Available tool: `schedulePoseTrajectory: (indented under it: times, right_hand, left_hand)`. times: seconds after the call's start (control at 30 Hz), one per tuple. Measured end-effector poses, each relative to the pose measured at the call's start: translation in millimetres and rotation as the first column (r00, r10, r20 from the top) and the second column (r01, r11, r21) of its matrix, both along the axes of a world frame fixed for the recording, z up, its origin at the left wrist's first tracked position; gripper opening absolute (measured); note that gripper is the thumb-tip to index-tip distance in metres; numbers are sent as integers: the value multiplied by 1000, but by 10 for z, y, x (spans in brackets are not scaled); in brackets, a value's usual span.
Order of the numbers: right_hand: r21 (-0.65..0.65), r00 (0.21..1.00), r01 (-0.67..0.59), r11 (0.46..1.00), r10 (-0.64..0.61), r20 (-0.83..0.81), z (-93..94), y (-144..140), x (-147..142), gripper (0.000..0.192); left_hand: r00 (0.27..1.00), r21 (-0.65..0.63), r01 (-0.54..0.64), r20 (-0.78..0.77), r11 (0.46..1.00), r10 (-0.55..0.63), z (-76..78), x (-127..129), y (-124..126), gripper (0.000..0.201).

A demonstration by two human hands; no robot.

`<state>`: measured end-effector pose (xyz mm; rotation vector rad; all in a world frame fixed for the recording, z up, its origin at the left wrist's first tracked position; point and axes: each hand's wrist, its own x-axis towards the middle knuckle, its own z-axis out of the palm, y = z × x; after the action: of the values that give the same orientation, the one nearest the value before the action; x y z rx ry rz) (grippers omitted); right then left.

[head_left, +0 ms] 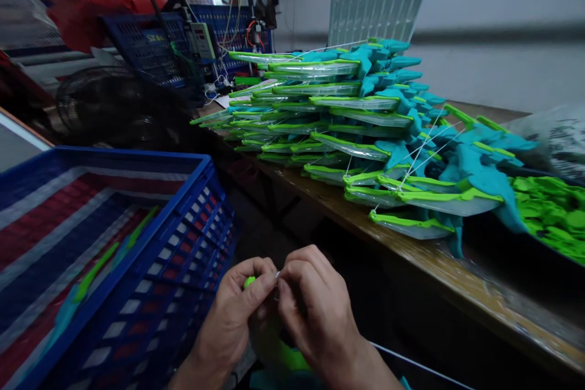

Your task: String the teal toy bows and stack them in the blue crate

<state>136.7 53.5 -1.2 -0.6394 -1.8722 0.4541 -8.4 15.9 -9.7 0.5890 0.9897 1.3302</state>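
Note:
My left hand (228,317) is closed in a pinch around a small bright green plastic piece (249,281), most of it hidden by the fingers. Close against it, my right hand (317,311) pinches a thin white string (277,275) between thumb and forefinger. The fingertips of both hands nearly meet there. Below them, partly covered by my wrists, is a green and teal plastic part (295,358). Another stretch of white cord (414,362) runs from behind my right wrist toward the lower right.
A wooden table (347,219) bears a tall pile of green, teal and clear plastic pieces (338,103) with white strings. Loose green parts (548,213) lie at the right. On the left stands a blue crate (183,237) with a striped lining and a few pieces inside. Behind it is a fan (100,97).

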Motion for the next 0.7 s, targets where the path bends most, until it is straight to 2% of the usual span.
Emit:
schedulePoseTrajectory:
  times: [0.13,0.3,0.4,0.57,0.7]
  right_hand:
    - [-5,1000,15,1000,-15,19,-59,-8,-5,12]
    - [-69,1000,1,998,-3,-29,-43,-59,12,13]
    - [-91,999,-24,996,20,-47,-25,-87,21,12]
    - [-94,997,-69,993,71,23,-35,-82,-4,10]
    - [-106,994,-104,989,107,20,6,-42,4,7]
  left_hand:
    - [998,-22,3,-55,1000,-4,-1,-31,12,43]
    - [997,-20,10,-76,1000,-12,-21,-64,-19,43]
    - [996,-17,30,-86,999,-32,-19,-67,-24,44]
    - [997,-43,9,-71,999,-12,-17,-73,-20,45]
    - [994,-17,48,-101,999,-49,-48,-77,-30,45]
